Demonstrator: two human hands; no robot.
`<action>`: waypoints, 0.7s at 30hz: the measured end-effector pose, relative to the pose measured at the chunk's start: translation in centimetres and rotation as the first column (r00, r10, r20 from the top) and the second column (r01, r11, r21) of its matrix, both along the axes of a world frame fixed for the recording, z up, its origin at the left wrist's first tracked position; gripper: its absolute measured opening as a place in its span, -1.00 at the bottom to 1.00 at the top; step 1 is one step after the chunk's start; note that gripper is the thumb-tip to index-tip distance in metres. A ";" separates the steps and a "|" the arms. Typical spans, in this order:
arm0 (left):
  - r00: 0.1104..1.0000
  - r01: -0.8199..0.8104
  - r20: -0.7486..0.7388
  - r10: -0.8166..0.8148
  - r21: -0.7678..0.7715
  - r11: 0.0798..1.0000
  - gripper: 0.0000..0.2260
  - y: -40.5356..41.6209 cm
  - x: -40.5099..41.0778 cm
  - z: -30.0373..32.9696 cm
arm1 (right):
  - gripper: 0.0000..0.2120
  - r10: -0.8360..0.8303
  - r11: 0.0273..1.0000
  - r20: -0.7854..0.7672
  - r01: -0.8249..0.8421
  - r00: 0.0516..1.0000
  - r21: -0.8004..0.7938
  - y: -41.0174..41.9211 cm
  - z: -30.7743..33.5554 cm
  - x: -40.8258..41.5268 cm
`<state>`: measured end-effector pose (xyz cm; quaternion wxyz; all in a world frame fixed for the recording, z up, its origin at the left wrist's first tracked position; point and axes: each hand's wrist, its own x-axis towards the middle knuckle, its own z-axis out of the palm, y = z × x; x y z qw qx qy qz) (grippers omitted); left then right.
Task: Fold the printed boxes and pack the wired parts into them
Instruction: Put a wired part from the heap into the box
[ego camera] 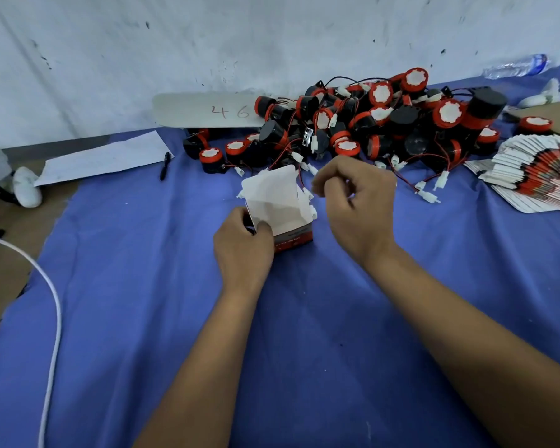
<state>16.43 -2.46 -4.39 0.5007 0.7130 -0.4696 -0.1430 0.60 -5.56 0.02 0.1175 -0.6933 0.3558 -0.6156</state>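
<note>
upright open box, wired parts heaped behind

Against the wall, just left of the pile of red-and-black wired parts, leans a pale strip of card with "4 6" handwritten on it in reddish ink (the digits stand apart). The small box in front of that pile carries lines of print on its red band, too blurred to read.
</note>
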 end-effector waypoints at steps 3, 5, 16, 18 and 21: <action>1.000 0.011 -0.004 -0.011 -0.002 1.000 -0.88 0.0 -0.3 -0.1 | -0.78 -0.166 0.931 -0.233 0.230 0.958 0.283 -6.0 -1.1 -0.8; 1.000 0.008 0.012 -0.008 0.001 1.000 -0.87 -0.1 -0.4 -0.2 | -0.71 -0.140 0.834 -0.583 0.413 0.800 0.366 -10.5 -2.0 -1.6; 0.998 0.011 0.065 -0.010 -0.011 1.000 -0.87 -0.2 -0.4 -0.3 | -0.59 -0.067 0.784 -0.863 0.561 0.500 0.265 -15.5 -0.3 -1.1; 0.999 0.003 0.054 -0.002 -0.005 1.000 -0.86 -0.2 -0.4 -0.2 | -0.70 -0.042 0.789 -0.887 0.560 0.459 0.252 -13.7 0.9 -0.7; 0.998 -0.043 0.048 0.044 -0.016 0.999 -0.82 0.0 -0.4 -0.1 | -0.63 0.030 0.862 -0.911 0.451 0.411 0.232 -10.0 2.3 -0.6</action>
